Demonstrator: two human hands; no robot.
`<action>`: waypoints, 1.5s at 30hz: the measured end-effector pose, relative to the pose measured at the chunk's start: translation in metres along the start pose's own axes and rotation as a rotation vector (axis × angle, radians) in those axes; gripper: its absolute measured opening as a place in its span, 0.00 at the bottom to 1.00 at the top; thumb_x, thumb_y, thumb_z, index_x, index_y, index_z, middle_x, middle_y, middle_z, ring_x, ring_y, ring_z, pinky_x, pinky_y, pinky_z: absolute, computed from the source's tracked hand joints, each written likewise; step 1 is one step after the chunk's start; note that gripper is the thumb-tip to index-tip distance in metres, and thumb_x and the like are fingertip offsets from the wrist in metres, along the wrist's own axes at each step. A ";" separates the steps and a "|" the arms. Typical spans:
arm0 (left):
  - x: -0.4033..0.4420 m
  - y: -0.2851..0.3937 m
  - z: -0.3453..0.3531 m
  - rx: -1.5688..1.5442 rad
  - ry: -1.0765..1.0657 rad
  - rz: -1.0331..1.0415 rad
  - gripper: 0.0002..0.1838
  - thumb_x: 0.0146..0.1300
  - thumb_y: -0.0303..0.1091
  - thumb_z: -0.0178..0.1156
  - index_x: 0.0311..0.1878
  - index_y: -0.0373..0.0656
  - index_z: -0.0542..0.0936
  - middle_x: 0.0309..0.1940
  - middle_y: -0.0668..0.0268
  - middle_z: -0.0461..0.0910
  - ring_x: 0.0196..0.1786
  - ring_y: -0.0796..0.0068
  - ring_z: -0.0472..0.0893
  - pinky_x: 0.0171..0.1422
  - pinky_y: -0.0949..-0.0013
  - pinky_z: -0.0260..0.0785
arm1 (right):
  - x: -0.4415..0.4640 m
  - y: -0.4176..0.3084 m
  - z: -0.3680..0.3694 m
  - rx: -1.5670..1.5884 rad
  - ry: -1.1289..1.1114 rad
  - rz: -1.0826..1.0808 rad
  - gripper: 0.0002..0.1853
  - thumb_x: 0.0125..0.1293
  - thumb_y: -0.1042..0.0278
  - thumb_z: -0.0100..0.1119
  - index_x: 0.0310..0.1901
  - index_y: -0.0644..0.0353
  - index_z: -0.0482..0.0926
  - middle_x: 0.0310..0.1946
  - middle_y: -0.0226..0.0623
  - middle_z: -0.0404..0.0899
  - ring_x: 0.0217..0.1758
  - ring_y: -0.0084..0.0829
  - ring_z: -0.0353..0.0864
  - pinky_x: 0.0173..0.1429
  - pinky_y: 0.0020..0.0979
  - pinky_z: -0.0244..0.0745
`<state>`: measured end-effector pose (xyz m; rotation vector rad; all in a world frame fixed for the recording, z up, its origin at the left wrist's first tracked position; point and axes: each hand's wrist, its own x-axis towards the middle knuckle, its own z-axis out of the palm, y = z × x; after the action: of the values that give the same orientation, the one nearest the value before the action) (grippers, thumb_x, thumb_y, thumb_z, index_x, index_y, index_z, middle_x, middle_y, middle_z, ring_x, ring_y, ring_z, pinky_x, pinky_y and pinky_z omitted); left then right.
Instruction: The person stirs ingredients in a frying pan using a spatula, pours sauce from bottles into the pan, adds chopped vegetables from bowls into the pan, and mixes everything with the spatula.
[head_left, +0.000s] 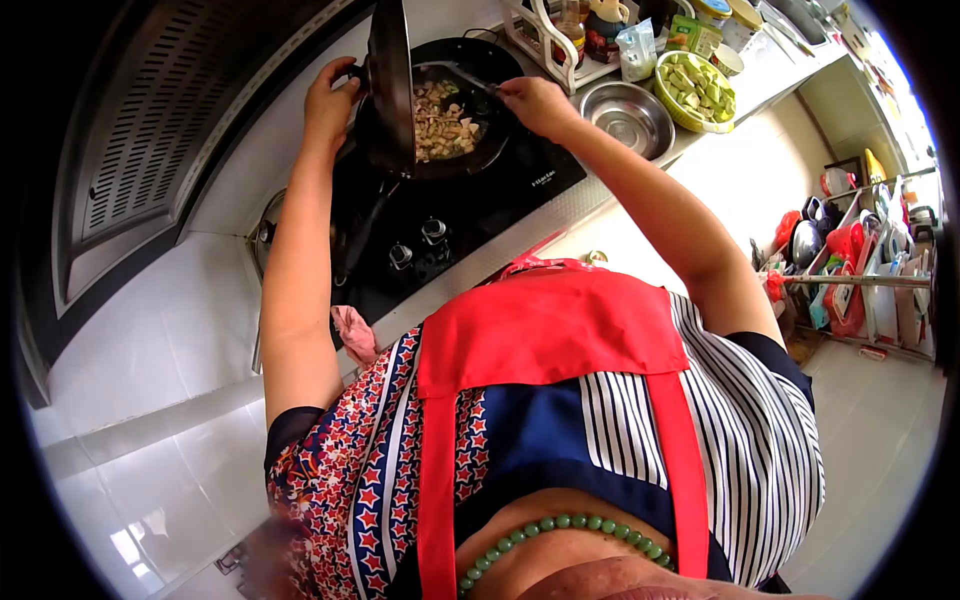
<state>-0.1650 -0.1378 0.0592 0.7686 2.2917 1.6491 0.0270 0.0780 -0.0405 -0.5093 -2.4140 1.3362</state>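
My left hand grips the knob of a dark pan lid, which is tilted nearly upright over the left side of the wok. In the wok lie small chopped pale pieces of food. My right hand is closed around the handle of a spatula reaching over the wok's far side; its blade is partly hidden. The wok sits on a black gas stove, and its long handle points toward me.
Right of the stove stand a metal bowl and a green basket of chopped green vegetable. Behind them is a white rack with bottles. A range hood juts out at left. A pink cloth hangs by the stove's front edge.
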 end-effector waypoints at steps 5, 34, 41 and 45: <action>-0.006 -0.002 -0.006 -0.024 0.026 0.005 0.18 0.64 0.18 0.50 0.58 0.37 0.72 0.57 0.57 0.69 0.56 0.67 0.74 0.60 0.67 0.73 | -0.009 -0.006 0.011 -0.020 -0.262 0.046 0.15 0.60 0.59 0.57 0.45 0.55 0.82 0.37 0.46 0.82 0.44 0.45 0.81 0.51 0.37 0.76; -0.018 -0.009 -0.009 -0.109 0.115 0.101 0.18 0.61 0.19 0.54 0.55 0.35 0.74 0.52 0.57 0.73 0.48 0.67 0.79 0.55 0.70 0.75 | 0.009 0.016 0.043 -0.274 -0.154 -0.181 0.15 0.60 0.63 0.52 0.48 0.49 0.81 0.44 0.40 0.81 0.49 0.44 0.79 0.54 0.42 0.74; -0.023 -0.016 -0.002 -0.190 0.099 0.144 0.17 0.63 0.18 0.52 0.55 0.34 0.73 0.54 0.57 0.71 0.52 0.67 0.77 0.60 0.66 0.74 | -0.026 0.022 -0.032 -0.305 -0.268 -0.370 0.13 0.59 0.65 0.55 0.45 0.51 0.82 0.37 0.40 0.83 0.43 0.43 0.81 0.50 0.39 0.76; -0.038 -0.010 0.011 -0.147 0.143 0.152 0.17 0.62 0.20 0.53 0.55 0.35 0.73 0.52 0.58 0.73 0.49 0.67 0.79 0.57 0.67 0.74 | -0.052 0.002 -0.069 -0.381 -0.297 -0.300 0.14 0.60 0.66 0.56 0.47 0.54 0.81 0.36 0.42 0.83 0.39 0.44 0.82 0.46 0.39 0.76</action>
<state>-0.1304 -0.1512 0.0416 0.8334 2.2197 1.9748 0.1043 0.1062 -0.0134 -0.0271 -2.8654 0.8795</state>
